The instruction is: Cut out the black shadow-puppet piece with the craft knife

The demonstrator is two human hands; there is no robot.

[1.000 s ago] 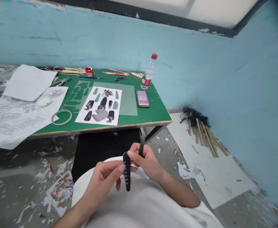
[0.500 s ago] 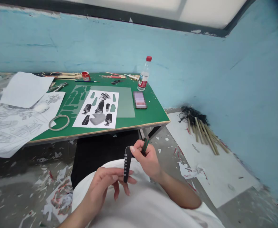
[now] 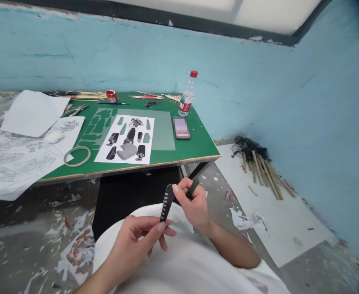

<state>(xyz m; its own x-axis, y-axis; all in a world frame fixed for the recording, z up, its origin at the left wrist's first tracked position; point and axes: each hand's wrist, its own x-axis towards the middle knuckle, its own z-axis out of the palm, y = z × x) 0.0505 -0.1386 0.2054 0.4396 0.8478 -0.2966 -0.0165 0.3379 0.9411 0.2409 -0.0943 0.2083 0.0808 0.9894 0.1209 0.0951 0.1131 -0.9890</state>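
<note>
A narrow black cut-out piece (image 3: 167,203) with pale notch marks along one edge is held up over my lap. My left hand (image 3: 136,237) pinches its lower end between thumb and forefinger, the other fingers curled loosely below. At the upper end, my right hand (image 3: 195,206) grips the piece with thumb and fingertips. That hand also has a short dark green tool (image 3: 192,188) tucked in its fingers; its kind is hidden. Ahead on the table lies a white sheet (image 3: 104,157) with similar printed black shapes and cut-out holes.
The green table (image 3: 197,145) carries a tape roll (image 3: 77,157), phone (image 3: 181,128), bottle (image 3: 186,98), red paint jar (image 3: 112,96), pliers (image 3: 76,110) and drawings (image 3: 16,163). Paper scraps (image 3: 78,253) litter the floor. Bundled sticks (image 3: 265,173) lie at right.
My left thumb has come down onto the cut-out's lower end, where the fingers only supported it before. The piece is slightly higher and leans more to the right.
</note>
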